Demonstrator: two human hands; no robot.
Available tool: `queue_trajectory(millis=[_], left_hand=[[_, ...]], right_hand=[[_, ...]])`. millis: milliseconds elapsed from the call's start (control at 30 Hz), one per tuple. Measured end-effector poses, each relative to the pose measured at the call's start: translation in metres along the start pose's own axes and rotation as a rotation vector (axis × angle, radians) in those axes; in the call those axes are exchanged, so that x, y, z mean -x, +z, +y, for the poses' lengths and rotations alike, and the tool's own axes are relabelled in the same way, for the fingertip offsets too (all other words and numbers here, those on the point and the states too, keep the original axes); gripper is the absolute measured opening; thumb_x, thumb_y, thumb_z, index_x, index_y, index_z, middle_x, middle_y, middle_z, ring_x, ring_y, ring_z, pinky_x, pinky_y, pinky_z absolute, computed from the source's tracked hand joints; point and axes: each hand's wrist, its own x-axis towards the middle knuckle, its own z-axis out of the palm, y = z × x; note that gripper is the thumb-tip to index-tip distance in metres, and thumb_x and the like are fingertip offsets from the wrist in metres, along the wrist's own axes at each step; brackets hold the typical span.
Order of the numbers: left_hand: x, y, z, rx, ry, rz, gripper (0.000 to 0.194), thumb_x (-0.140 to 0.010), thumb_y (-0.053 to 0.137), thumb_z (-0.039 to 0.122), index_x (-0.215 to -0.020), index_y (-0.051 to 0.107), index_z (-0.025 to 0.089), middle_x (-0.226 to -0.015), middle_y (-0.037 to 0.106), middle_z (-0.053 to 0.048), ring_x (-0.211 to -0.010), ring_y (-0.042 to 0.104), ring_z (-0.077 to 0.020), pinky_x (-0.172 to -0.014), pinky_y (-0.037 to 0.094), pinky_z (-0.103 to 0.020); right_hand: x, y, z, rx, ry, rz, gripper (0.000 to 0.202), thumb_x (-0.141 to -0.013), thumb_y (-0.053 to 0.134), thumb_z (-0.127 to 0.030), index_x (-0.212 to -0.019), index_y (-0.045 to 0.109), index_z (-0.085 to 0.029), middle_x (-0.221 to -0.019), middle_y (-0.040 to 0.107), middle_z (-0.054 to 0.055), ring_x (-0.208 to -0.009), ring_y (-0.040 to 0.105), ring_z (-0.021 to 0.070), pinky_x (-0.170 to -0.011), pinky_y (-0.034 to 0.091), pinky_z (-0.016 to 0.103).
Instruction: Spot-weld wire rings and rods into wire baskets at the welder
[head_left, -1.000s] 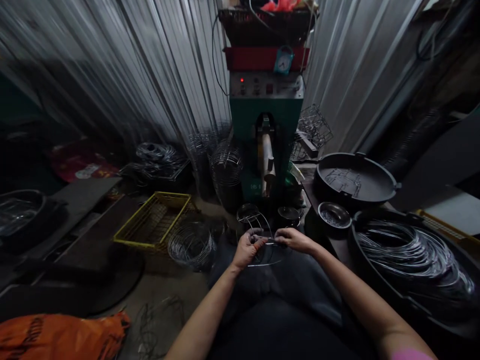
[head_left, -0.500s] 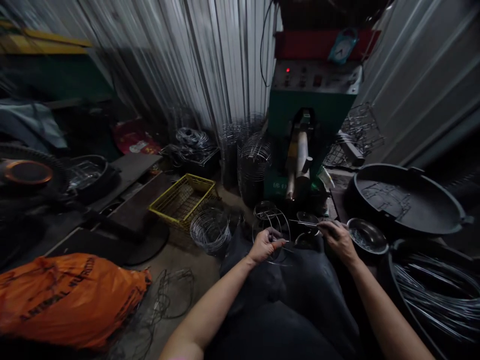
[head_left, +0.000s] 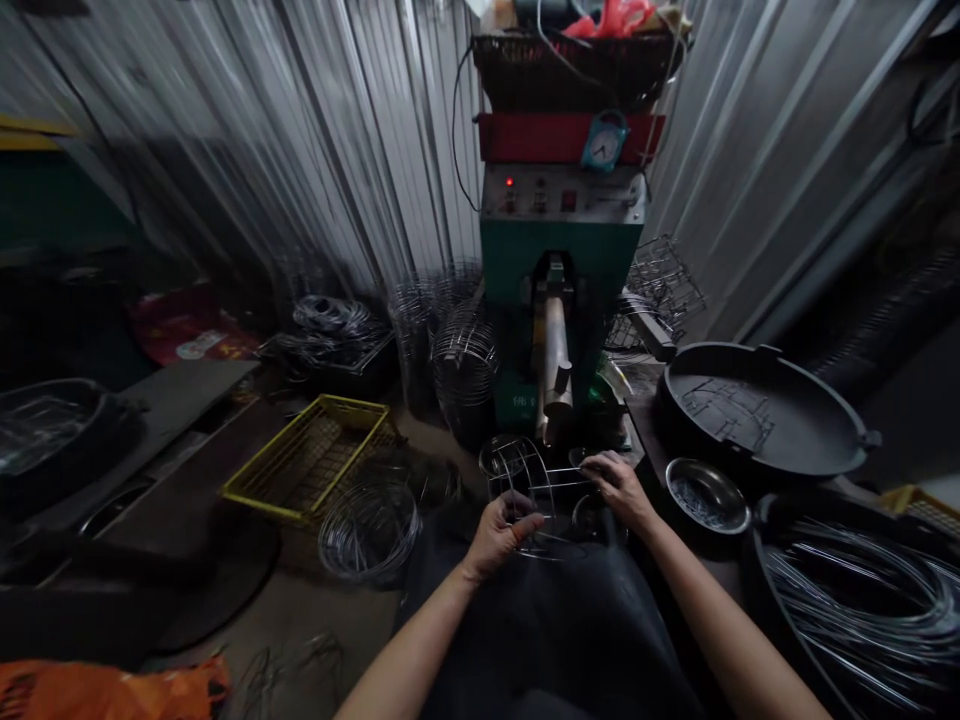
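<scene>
My left hand (head_left: 498,538) is closed on a round wire frame (head_left: 551,492), made of curved and crossing thin wires, held above my dark-clothed lap. In my right hand (head_left: 619,486) are thin straight metal rods (head_left: 564,484), pinched by one end, their other ends reaching left to the wire frame. Whether the rod tips touch the frame, I cannot tell. Just beyond both hands a thick metal arm (head_left: 556,350) juts from a green machine (head_left: 510,270) with a lit red lamp. A small metal bowl (head_left: 586,512) sits partly hidden near my right hand.
To the left stand a yellow wire basket (head_left: 255,490) and a bundle of wire rings (head_left: 369,530). Stacked wire rings (head_left: 465,360) lean beside the machine. On the right are a wide black pan (head_left: 810,430), a steel bowl (head_left: 742,515) and a tub of long wires (head_left: 862,600).
My view has turned to the right and tilted up. The right hand has brought the rods left, closer to the wire frame. The left hand keeps its hold on the frame.
</scene>
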Motion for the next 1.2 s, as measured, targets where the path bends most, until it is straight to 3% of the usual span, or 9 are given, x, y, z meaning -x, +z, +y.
queue_trajectory(millis=[200, 567, 1200], left_hand=[[-0.014, -0.004, -0.004, -0.123, 0.105, 0.022, 0.025, -0.066, 0.064, 0.036, -0.073, 0.056, 0.014, -0.064, 0.053, 0.001, -0.060, 0.048, -0.0101, -0.056, 0.037, -0.021], [-0.027, 0.002, -0.009, -0.087, 0.081, 0.033, 0.022, -0.067, 0.064, 0.034, -0.076, 0.056, 0.015, -0.059, 0.051, 0.003, -0.052, 0.044, -0.0079, -0.049, 0.034, -0.019], [-0.044, 0.000, -0.011, -0.086, 0.091, 0.075, 0.024, -0.063, 0.067, 0.034, -0.074, 0.057, 0.015, -0.064, 0.054, 0.001, -0.059, 0.047, -0.0091, -0.055, 0.037, -0.020]], right_hand=[[-0.011, -0.002, 0.005, 0.006, 0.037, 0.031, 0.020, -0.081, 0.047, -0.036, -0.080, 0.060, -0.022, -0.078, 0.059, 0.004, -0.081, 0.052, 0.0192, -0.078, 0.038, 0.034], [-0.022, -0.002, 0.012, 0.032, 0.007, -0.002, 0.019, -0.082, 0.047, -0.035, -0.081, 0.060, -0.021, -0.081, 0.059, 0.004, -0.082, 0.051, 0.0181, -0.078, 0.038, 0.032], [-0.038, -0.003, 0.022, 0.030, -0.020, -0.013, 0.016, -0.081, 0.049, -0.033, -0.078, 0.060, -0.021, -0.080, 0.060, 0.003, -0.080, 0.052, 0.0182, -0.075, 0.037, 0.032]])
